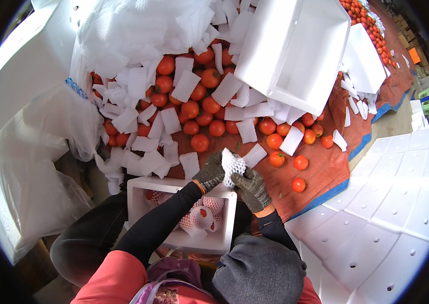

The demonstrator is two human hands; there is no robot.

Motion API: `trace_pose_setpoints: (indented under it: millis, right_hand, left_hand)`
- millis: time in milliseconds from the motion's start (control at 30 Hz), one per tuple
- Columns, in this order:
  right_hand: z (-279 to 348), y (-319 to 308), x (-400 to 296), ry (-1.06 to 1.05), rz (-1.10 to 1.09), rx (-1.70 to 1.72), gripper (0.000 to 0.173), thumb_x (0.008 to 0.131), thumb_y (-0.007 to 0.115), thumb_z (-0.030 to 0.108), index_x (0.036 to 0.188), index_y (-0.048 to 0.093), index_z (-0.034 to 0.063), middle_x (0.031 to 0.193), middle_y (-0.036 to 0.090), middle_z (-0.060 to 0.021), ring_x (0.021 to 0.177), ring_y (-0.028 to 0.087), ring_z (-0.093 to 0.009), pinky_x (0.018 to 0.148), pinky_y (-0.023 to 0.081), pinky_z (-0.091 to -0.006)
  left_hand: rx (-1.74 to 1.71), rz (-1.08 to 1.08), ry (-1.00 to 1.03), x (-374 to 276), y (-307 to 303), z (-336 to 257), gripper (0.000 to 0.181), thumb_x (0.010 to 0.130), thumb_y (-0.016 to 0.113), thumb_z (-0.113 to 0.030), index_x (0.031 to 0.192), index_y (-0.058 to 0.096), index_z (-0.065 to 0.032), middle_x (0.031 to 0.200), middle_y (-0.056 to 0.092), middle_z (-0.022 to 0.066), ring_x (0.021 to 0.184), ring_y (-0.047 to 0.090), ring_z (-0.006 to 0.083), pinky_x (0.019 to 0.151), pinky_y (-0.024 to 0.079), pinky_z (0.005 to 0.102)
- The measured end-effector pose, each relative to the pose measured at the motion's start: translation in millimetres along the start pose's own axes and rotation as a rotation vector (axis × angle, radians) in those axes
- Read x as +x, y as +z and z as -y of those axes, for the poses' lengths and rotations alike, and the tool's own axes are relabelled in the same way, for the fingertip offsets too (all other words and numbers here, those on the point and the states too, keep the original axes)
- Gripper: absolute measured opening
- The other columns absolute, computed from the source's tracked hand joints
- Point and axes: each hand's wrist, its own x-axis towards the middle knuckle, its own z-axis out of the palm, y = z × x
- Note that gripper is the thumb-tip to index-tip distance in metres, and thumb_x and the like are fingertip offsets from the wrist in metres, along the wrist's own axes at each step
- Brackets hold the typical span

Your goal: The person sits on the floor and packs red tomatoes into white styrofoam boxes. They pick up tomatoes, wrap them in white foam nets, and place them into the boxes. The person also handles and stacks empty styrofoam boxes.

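Observation:
Between my gloved hands, above the far right rim of a white foam box, is a white foam net sleeve (pixel 233 167), with its mesh partly stretched. My left hand (pixel 211 173) grips its left side, and my right hand (pixel 252 188) grips its lower right side. Whether a tomato is inside the sleeve cannot be told. The foam box (pixel 231 228) stands before my body and holds several net-wrapped tomatoes (pixel 202 217), partly hidden by my left forearm. Loose red tomatoes (pixel 200 143) and flat foam net sleeves (pixel 189 165) lie just beyond my hands.
A red-brown tarp (pixel 264 178) with a blue edge lies under the tomato pile. An empty white foam box (pixel 302 53) rests tilted on the pile. Stacked foam lids or boxes (pixel 374 212) stand at the right. Clear plastic bags (pixel 43 171) are at the left.

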Motion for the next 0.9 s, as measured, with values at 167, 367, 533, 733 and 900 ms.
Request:
trace_pose_setpoints:
  millis: [167, 367, 533, 733, 900]
  right_hand:
    - [-14.9, -2.5, 5.4, -0.146, -0.218, 0.317, 0.026, 0.091, 0.060, 0.009, 0.115, 0.058, -0.0010, 0.107, 0.062, -0.0058, 0.093, 0.059, -0.013, 0.080, 0.049, -0.0276]
    - [-24.8, -5.6, 13.5, -0.225, -0.251, 0.423, 0.024, 0.093, 0.056, 0.008, 0.116, 0.055, 0.0005, 0.107, 0.060, -0.0063, 0.093, 0.059, -0.014, 0.081, 0.051, -0.0299]
    - [-25.9, -15.8, 13.8, -0.276, -0.331, -0.282, 0.026, 0.090, 0.060, 0.007, 0.111, 0.057, -0.0091, 0.098, 0.064, -0.0108, 0.085, 0.060, -0.013, 0.074, 0.052, -0.0286]
    - [-35.0, -12.7, 21.2, -0.547, -0.462, -0.864, 0.029, 0.087, 0.065, 0.011, 0.106, 0.058, -0.0089, 0.079, 0.063, -0.0173, 0.072, 0.062, -0.021, 0.069, 0.050, -0.0318]
    - [-18.7, -2.1, 25.6, -0.470, -0.306, -0.671, 0.047, 0.079, 0.073, 0.011, 0.118, 0.049, -0.0012, 0.106, 0.060, -0.0148, 0.094, 0.061, -0.019, 0.080, 0.050, -0.0318]
  left_hand:
    - [0.058, 0.152, -0.209, 8.5, -10.5, 4.2, 0.039, 0.088, 0.061, -0.013, 0.124, 0.052, -0.0012, 0.116, 0.061, 0.0081, 0.105, 0.057, 0.0142, 0.091, 0.046, 0.0292]
    - [1.660, -0.130, 0.294, 37.1, -46.8, 24.3, 0.041, 0.078, 0.055, -0.013, 0.119, 0.055, -0.0063, 0.110, 0.057, 0.0132, 0.100, 0.054, 0.0325, 0.086, 0.043, 0.0484]
    - [1.600, -0.043, 0.059, 46.2, -81.7, 41.5, 0.046, 0.075, 0.061, -0.018, 0.120, 0.054, -0.0077, 0.114, 0.056, 0.0147, 0.104, 0.054, 0.0344, 0.088, 0.042, 0.0493]
    - [0.475, -0.191, -0.062, 18.1, -56.8, -8.5, 0.057, 0.080, 0.069, -0.028, 0.128, 0.047, -0.0059, 0.109, 0.059, 0.0125, 0.096, 0.058, 0.0235, 0.077, 0.050, 0.0369]
    - [-0.189, -0.093, -0.181, -22.9, 6.7, -52.7, 0.065, 0.089, 0.063, -0.033, 0.142, 0.037, -0.0063, 0.110, 0.059, 0.0057, 0.090, 0.058, 0.0129, 0.072, 0.051, 0.0270]
